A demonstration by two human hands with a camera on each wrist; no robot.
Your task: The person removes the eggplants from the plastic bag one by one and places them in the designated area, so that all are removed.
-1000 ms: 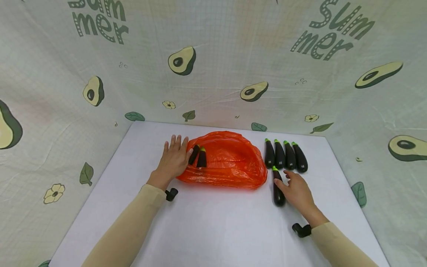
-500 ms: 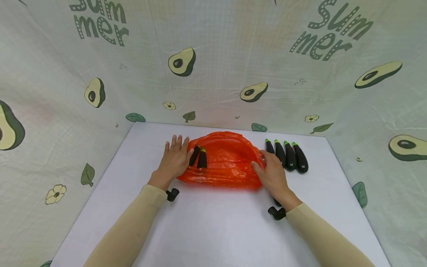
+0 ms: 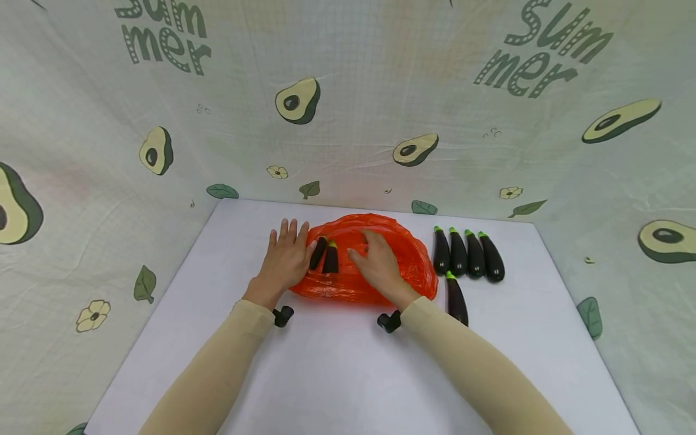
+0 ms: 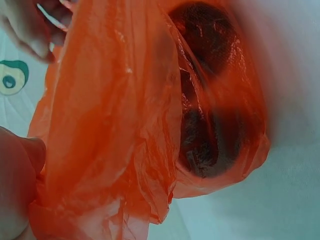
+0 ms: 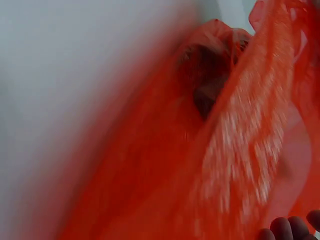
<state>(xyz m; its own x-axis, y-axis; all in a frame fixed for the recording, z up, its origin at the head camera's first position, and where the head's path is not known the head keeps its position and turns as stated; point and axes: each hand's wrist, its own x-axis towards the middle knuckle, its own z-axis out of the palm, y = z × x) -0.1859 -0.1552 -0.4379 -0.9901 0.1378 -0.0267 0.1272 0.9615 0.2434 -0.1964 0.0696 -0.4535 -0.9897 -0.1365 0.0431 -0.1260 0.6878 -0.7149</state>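
A red-orange plastic bag [image 3: 415, 266] lies on the white table with its mouth spread. Two eggplants show inside at its left, one [image 3: 318, 252] leaning beside the other [image 3: 330, 258]. My left hand [image 3: 283, 260] rests on the bag's left edge, fingers stretched out. Over the bag's opening, right of those eggplants, is my right hand [image 3: 380, 266], fingers loosely bent, with nothing seen in it. In the left wrist view, dark eggplant shapes [image 4: 210, 135] show through the film. A single eggplant [image 3: 457, 299] lies right of the bag, partly behind the right sleeve.
Several eggplants [image 3: 458, 254] lie in a row at the back right, green stems toward the wall. A cloth [image 3: 348, 121] printed with avocados surrounds the white table [image 3: 337, 362]. Each wrist wears a small black camera [image 3: 389, 321].
From beside the single eggplant, my right hand has moved left past the bag's right rim to above its opening. The single eggplant stays on the table. My left hand has barely moved.
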